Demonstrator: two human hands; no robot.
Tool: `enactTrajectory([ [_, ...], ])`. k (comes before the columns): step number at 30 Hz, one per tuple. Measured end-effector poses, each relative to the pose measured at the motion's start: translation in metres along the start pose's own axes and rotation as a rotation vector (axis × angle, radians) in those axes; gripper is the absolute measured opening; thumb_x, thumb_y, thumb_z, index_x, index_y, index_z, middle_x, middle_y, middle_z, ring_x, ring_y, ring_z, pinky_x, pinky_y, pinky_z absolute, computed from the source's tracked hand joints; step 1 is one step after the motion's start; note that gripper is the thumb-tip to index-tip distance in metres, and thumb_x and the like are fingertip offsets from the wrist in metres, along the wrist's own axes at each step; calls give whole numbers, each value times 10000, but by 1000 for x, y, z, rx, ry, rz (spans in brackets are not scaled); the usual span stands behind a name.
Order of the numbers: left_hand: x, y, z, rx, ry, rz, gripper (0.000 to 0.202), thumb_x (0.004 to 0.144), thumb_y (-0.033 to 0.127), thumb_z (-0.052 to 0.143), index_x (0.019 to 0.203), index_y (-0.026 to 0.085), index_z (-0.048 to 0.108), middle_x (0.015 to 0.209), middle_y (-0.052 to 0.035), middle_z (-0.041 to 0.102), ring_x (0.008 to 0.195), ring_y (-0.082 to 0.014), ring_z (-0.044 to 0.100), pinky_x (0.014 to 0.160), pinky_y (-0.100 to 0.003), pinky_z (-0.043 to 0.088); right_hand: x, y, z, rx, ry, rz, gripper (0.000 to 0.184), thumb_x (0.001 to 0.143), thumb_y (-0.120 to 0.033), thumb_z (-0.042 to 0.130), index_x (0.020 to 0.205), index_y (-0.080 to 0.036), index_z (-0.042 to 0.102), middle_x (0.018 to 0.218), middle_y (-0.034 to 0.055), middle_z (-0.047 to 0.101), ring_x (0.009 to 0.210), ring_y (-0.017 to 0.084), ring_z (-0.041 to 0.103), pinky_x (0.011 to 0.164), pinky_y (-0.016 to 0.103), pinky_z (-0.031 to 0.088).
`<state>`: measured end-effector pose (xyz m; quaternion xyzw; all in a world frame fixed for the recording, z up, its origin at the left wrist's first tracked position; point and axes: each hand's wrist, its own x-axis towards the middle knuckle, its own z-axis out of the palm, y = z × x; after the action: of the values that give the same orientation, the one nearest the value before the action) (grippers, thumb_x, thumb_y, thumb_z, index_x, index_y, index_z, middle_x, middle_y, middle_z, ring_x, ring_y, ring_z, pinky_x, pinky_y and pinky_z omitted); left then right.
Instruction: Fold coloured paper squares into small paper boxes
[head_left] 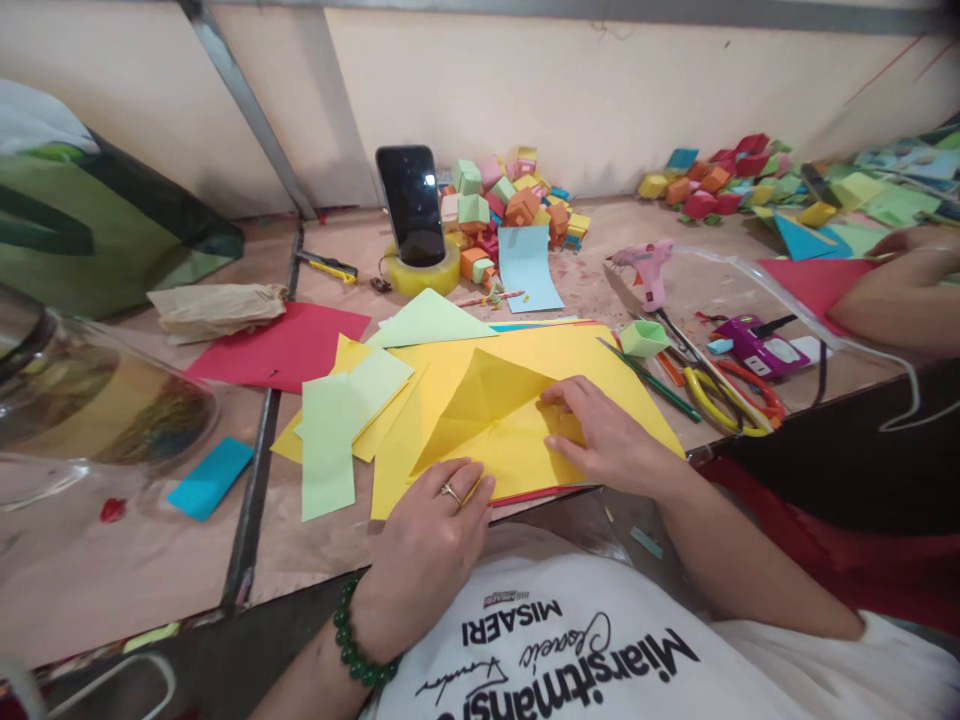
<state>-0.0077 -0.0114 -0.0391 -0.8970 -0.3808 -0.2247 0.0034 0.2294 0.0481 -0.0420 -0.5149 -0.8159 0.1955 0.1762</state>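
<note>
A partly folded sheet of yellow paper point(487, 395) stands up in a peak, with creases running to its middle. It rests on a larger yellow sheet point(637, 395) at the front of the table. My left hand point(439, 515), with a ring and a green bead bracelet, holds the near left part of the folded sheet; its fingers are bent together and its thumb is hidden. At the right side, my right hand point(600, 435) grips the folded sheet's edge between thumb and curled fingers.
Pale green strips point(328, 450) lie left of the sheets. Behind are a phone point(412, 205) on a tape roll point(424, 272) and folded paper blocks point(517, 200). At right are a pink glue gun point(646, 268), scissors point(720, 400) and another person's arm point(900, 300).
</note>
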Motion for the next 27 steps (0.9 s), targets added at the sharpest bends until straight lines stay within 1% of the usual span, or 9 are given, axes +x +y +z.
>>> enactTrajectory([
  [5, -5, 0, 1, 24, -25, -27, 232, 886, 139, 481, 1049, 96, 642, 1045, -131, 658, 988, -249, 578, 841, -403, 554, 1, 16, -4, 66, -11, -41, 286, 779, -76, 458, 1034, -196, 503, 1045, 81, 573, 970, 203, 567, 837, 355, 496],
  [9, -7, 5, 4, 15, -47, -36, 253, 880, 211, 529, 1079, 80, 612, 1018, -132, 648, 984, -261, 556, 835, -417, 547, 2, -4, -10, -94, 171, -40, 236, 800, -54, 429, 889, -209, 584, 929, 83, 603, 885, 224, 550, 784, 372, 473],
  [10, -7, 7, 4, 12, -54, -42, 265, 880, 237, 539, 1082, 80, 607, 1011, -132, 648, 976, -262, 555, 832, -421, 545, 1, -13, -9, -122, 207, -97, 231, 812, -60, 437, 836, -217, 605, 899, 81, 610, 853, 220, 541, 758, 362, 466],
  [13, -6, 11, 5, 25, -51, -54, 274, 875, 269, 557, 1061, 76, 607, 984, -136, 659, 939, -267, 564, 815, -433, 536, -4, -36, 4, -123, 64, -427, 226, 859, -100, 468, 809, -224, 650, 866, 64, 644, 821, 200, 523, 717, 327, 450],
  [15, -6, 13, 4, 49, -35, -54, 251, 885, 253, 538, 1052, 82, 614, 976, -136, 671, 922, -265, 574, 813, -443, 525, -7, -38, 17, -148, 11, -528, 187, 879, -133, 489, 854, -201, 661, 822, 53, 656, 809, 195, 520, 703, 325, 436],
  [18, -7, 12, 2, 92, -22, -45, 233, 912, 236, 491, 1053, 108, 625, 1002, -122, 686, 930, -255, 587, 841, -449, 504, -11, -19, 28, -163, 2, -530, 212, 905, -137, 469, 926, -199, 671, 882, 58, 674, 862, 188, 523, 759, 331, 427],
  [22, -10, 12, 0, 133, -23, -45, 263, 925, 259, 468, 1060, 94, 624, 1059, -133, 679, 975, -262, 580, 866, -441, 488, -15, 8, 15, -164, 97, -455, 275, 914, -114, 424, 934, -209, 680, 941, 66, 688, 847, 182, 525, 752, 327, 432],
  [25, -6, 15, 2, 145, -39, -51, 267, 913, 294, 495, 1046, 102, 623, 1088, -146, 658, 1023, -282, 558, 889, -449, 474, -18, 4, -1, -233, 157, -414, 301, 902, -82, 407, 872, -198, 683, 898, 71, 696, 800, 191, 515, 704, 327, 433],
  [27, 0, 17, 4, 140, -94, -58, 296, 892, 330, 542, 1079, 111, 612, 1011, -132, 657, 972, -277, 563, 855, -443, 483, -19, -8, -2, -273, 199, -433, 289, 889, -61, 420, 843, -187, 677, 878, 76, 693, 786, 191, 513, 688, 321, 426],
])
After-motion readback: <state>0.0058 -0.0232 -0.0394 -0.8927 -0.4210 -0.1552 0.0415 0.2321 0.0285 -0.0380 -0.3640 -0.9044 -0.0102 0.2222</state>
